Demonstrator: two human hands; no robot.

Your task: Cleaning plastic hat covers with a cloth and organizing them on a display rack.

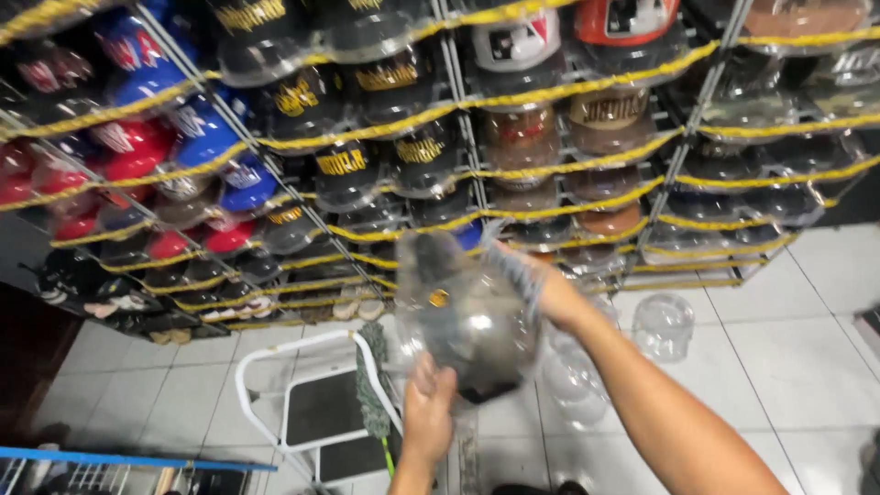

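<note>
A cap in a clear case (467, 321) was held in the air before the rack (458, 119). It was gripped by the left hand (428, 410) below and the right hand (550, 291) above. The smooth case could be dropped on the floor (788, 339).

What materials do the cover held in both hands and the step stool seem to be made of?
Cover: likely clear, glossy plastic; the dark cap inside shows through and light glints on it. Step stool: apparently white painted metal tube with dark matte treads, perhaps rubber or plastic.
</note>
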